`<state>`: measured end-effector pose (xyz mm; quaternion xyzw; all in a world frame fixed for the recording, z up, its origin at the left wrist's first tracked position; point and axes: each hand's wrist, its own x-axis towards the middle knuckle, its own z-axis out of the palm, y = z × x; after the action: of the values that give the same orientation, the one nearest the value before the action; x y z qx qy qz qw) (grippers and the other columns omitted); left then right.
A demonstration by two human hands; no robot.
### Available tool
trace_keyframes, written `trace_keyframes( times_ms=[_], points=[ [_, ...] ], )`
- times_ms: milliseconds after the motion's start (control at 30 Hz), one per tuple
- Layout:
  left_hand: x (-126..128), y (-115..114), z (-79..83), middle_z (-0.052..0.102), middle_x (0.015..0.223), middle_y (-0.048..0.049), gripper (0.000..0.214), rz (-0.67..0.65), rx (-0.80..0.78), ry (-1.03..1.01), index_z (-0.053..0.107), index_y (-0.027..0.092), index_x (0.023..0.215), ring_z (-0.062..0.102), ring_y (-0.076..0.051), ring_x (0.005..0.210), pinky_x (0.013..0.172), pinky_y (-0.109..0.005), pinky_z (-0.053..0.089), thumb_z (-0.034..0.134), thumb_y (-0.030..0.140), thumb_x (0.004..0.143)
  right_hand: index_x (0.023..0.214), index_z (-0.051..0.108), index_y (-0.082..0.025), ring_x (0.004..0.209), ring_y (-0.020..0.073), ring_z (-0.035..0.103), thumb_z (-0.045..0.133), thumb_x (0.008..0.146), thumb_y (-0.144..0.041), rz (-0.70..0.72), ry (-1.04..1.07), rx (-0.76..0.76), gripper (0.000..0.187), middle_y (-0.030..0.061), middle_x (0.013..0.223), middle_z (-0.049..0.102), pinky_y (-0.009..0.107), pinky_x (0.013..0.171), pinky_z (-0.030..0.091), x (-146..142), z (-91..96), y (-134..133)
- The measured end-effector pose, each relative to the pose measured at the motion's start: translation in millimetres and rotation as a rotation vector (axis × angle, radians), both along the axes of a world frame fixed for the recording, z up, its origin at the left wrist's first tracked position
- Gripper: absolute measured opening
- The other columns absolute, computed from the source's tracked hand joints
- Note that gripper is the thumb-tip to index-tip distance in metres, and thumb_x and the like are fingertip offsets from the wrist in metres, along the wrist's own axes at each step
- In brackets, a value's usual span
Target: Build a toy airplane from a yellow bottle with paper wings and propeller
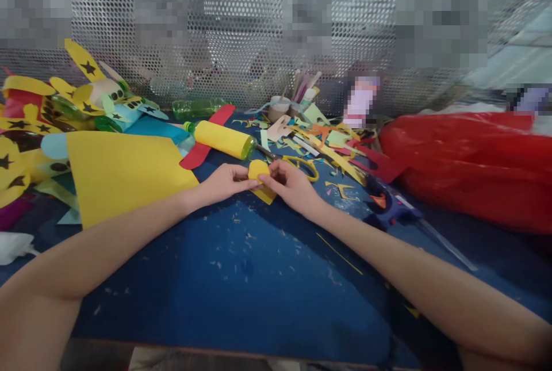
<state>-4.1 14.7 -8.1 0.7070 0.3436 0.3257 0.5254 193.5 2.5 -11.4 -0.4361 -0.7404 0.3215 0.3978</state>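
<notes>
Both my hands meet over the blue table [241, 279] and pinch one small round yellow foam piece [257, 168] between their fingertips. My left hand [222, 182] grips it from the left, my right hand [291, 182] from the right. A yellow scrap [265, 194] lies on the table just under them. Directly behind the hands lies a plastic bottle wrapped in yellow foam [222, 140] with a red foam wing [207, 138] under it. Yellow-handled scissors [302, 165] rest beside my right hand.
A big yellow foam sheet [123, 172] lies at the left, with yellow star-marked bottle planes [52, 112] behind it. A blue glue gun [390, 204] and a red plastic bag [470, 158] sit at the right. Paper offcuts [328, 141] and a cup of tools [297, 100] stand before the perforated metal screen.
</notes>
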Motion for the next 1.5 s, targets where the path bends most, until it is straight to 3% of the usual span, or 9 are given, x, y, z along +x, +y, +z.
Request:
trace_keyframes(
  times_ms=[467,833,1267,1500],
  points=[
    [-1.0,0.8,-1.7,0.075,0.095,-0.0075,0.028,0.005,0.0,-0.037,0.072,0.013,0.092,0.07,-0.021,0.09,0.086,-0.034,0.054,0.07,0.034,0.076,0.077,0.045,-0.021,0.059,0.0127,0.047,0.059,0.083,-0.049,0.003,-0.014,0.005,0.031,-0.0021,0.066,0.051,0.027,0.055,0.04,-0.4,-0.7,0.7],
    [2.9,-2.4,3.6,0.076,0.09,-0.0053,0.017,0.062,-0.066,-0.036,0.073,0.014,0.089,0.071,-0.017,0.084,0.082,-0.03,0.055,0.07,0.024,0.077,0.079,0.049,-0.022,0.054,0.0129,0.049,0.065,0.079,-0.051,0.036,0.048,-0.082,0.034,-0.0023,0.063,0.054,0.028,0.052,0.042,-1.4,1.1,0.7],
    [2.6,-4.9,6.9,0.076,0.089,-0.006,0.018,0.055,-0.045,-0.015,0.073,0.013,0.087,0.07,-0.017,0.085,0.079,-0.028,0.055,0.07,0.027,0.077,0.074,0.049,-0.022,0.052,0.013,0.052,0.061,0.08,-0.056,0.015,0.054,-0.091,0.037,-0.0018,0.062,0.057,0.029,0.053,0.044,-1.6,3.4,-1.3],
    [2.0,-2.0,2.3,0.075,0.086,-0.0061,0.032,0.07,-0.015,0.027,0.072,0.013,0.087,0.069,-0.018,0.078,0.075,-0.029,0.053,0.074,0.04,0.071,0.073,0.046,-0.022,0.052,0.0128,0.051,0.06,0.081,-0.057,0.006,0.07,-0.055,0.038,-0.002,0.06,0.055,0.029,0.052,0.043,-0.9,4.0,-5.0]
  ],
)
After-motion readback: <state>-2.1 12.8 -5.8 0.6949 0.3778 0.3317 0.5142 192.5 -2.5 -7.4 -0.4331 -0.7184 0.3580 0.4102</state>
